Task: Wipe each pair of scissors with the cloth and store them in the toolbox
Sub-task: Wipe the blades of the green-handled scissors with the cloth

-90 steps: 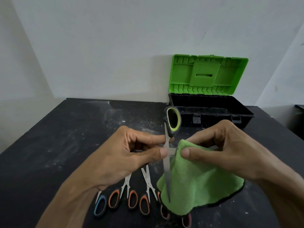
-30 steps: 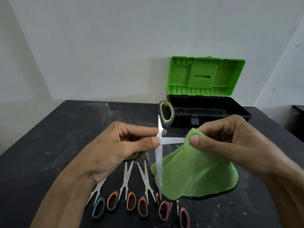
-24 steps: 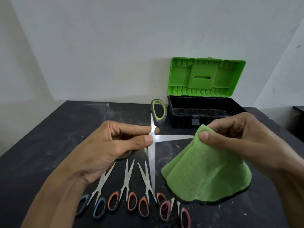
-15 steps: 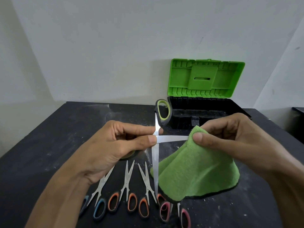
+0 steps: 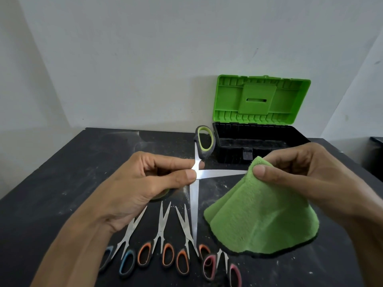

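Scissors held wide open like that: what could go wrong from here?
The open scissors have bare blades. The left hand pinches right at the pivot, so a slip could nick a finger. The right hand has only the cloth over the tip. The down-pointing blade could knock the small scissors below.

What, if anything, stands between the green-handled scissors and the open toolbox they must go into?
Nothing visible does. The left hand holds the scissors in front of the toolbox, whose lid stands open; only the cloth, pinched by the right hand at one blade tip, touches them.
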`<state>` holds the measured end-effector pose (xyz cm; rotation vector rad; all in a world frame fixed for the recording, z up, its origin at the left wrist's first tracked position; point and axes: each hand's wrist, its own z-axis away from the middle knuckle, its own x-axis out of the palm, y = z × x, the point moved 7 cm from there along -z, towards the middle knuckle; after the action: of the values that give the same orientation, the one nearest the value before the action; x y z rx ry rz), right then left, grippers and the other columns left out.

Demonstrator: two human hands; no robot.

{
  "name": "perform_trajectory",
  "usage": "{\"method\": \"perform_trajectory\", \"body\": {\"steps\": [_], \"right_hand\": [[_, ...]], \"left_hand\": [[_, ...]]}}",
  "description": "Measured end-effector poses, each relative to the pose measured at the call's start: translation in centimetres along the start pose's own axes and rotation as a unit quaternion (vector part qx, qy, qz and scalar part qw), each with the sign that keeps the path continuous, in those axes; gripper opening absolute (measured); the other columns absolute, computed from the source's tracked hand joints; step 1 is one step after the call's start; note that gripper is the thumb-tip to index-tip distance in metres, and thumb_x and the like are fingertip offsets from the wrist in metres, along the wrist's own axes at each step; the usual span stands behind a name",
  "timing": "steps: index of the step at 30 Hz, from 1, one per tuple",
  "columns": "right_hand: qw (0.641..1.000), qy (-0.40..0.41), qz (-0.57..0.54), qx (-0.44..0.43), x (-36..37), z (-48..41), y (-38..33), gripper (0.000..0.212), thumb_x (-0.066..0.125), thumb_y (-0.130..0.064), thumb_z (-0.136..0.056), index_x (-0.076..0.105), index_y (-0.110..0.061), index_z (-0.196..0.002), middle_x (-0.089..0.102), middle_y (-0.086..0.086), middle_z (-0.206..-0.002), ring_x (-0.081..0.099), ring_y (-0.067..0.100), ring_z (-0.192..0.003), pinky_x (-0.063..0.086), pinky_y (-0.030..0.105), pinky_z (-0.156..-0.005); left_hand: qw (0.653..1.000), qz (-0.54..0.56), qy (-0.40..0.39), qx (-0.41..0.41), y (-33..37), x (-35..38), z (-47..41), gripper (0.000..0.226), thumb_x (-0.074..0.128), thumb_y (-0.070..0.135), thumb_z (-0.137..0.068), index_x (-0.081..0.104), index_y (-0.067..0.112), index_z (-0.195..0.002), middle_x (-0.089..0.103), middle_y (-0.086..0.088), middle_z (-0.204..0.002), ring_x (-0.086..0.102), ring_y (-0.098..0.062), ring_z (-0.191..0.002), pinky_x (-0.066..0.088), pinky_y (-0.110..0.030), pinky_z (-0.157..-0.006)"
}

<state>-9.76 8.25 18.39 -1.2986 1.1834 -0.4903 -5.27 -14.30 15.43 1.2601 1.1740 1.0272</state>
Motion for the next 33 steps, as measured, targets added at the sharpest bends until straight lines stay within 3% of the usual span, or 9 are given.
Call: {"method": "perform_trajectory", "body": {"steps": [3,6,11,14,17,23,26,33], "right_hand": [[1.0,-0.003,0.002,-0.008,0.4,-0.1,0.0,0.021,0.076,-0.035,-0.081,0.086,-0.016,-0.083,0.082,0.011,-0.08,0.079,0.026,-0.072,0.061,0.027,-0.063],[0.999,-0.032,0.011,-0.026,1.4,-0.3,-0.3,0.016,0.076,-0.029,-0.086,0.087,-0.017,-0.089,0.083,0.009,-0.085,0.081,0.025,-0.078,0.063,0.029,-0.069],[0.998,-0.028,0.029,-0.045,1.2,-0.2,-0.5,0.013,0.078,-0.023,-0.084,0.088,-0.019,-0.092,0.085,0.003,-0.089,0.082,0.023,-0.083,0.066,0.032,-0.076],[0.998,-0.009,0.027,-0.057,0.7,-0.1,-0.5,0.012,0.08,-0.02,-0.081,0.088,-0.018,-0.09,0.084,0.004,-0.086,0.082,0.022,-0.079,0.066,0.029,-0.07],[0.997,0.005,0.033,-0.065,0.4,0.0,-0.5,0.012,0.08,-0.019,-0.079,0.088,-0.018,-0.088,0.084,0.003,-0.083,0.082,0.02,-0.076,0.065,0.026,-0.067],[0.995,-0.007,0.061,-0.08,1.0,-0.1,-0.9,0.012,0.08,-0.023,-0.082,0.088,-0.023,-0.091,0.085,-0.004,-0.087,0.082,0.015,-0.081,0.066,0.027,-0.071],[0.994,-0.01,0.067,-0.081,1.1,-0.1,-1.0,0.013,0.08,-0.024,-0.081,0.088,-0.024,-0.093,0.085,-0.005,-0.088,0.082,0.014,-0.081,0.066,0.029,-0.073],[0.997,-0.006,0.059,-0.055,0.9,0.3,-0.7,0.011,0.08,-0.027,-0.081,0.088,-0.026,-0.088,0.084,-0.002,-0.084,0.082,0.018,-0.078,0.067,0.032,-0.069]], "left_hand": [[1.0,0.006,0.007,-0.007,-0.1,0.4,-0.1,0.032,0.08,0.026,-0.064,0.082,0.02,-0.095,0.072,-0.027,-0.097,0.052,-0.024,-0.08,0.045,-0.023,-0.075],[1.0,0.012,0.012,-0.021,-0.1,0.9,-0.3,0.035,0.081,0.028,-0.06,0.082,0.019,-0.094,0.064,-0.039,-0.095,0.044,-0.024,-0.077,0.039,-0.024,-0.073],[0.999,0.028,0.009,-0.038,-0.2,0.9,-0.1,0.037,0.082,0.029,-0.056,0.082,0.019,-0.091,0.069,-0.025,-0.092,0.046,-0.026,-0.085,0.038,-0.031,-0.082],[0.998,0.035,0.012,-0.049,-0.3,0.8,0.0,0.037,0.082,0.026,-0.057,0.082,0.016,-0.092,0.066,-0.037,-0.103,0.048,-0.028,-0.09,0.037,-0.037,-0.088],[0.997,0.043,0.009,-0.057,-0.5,0.6,-0.1,0.035,0.082,0.024,-0.057,0.082,0.013,-0.091,0.067,-0.034,-0.107,0.053,-0.03,-0.093,0.04,-0.037,-0.09],[0.995,0.064,-0.008,-0.075,-1.3,1.0,-0.6,0.032,0.08,0.02,-0.059,0.081,0.009,-0.089,0.072,-0.011,-0.08,0.054,-0.024,-0.081,0.047,-0.027,-0.079],[0.994,0.073,-0.009,-0.078,-1.4,0.9,-0.6,0.032,0.08,0.017,-0.06,0.081,0.007,-0.09,0.074,-0.01,-0.079,0.058,-0.017,-0.073,0.052,-0.022,-0.072],[0.996,0.049,-0.019,-0.067,-1.2,0.7,-0.4,0.036,0.08,0.021,-0.06,0.081,0.009,-0.094,0.074,-0.01,-0.082,0.058,-0.015,-0.072,0.05,-0.02,-0.071]]}}
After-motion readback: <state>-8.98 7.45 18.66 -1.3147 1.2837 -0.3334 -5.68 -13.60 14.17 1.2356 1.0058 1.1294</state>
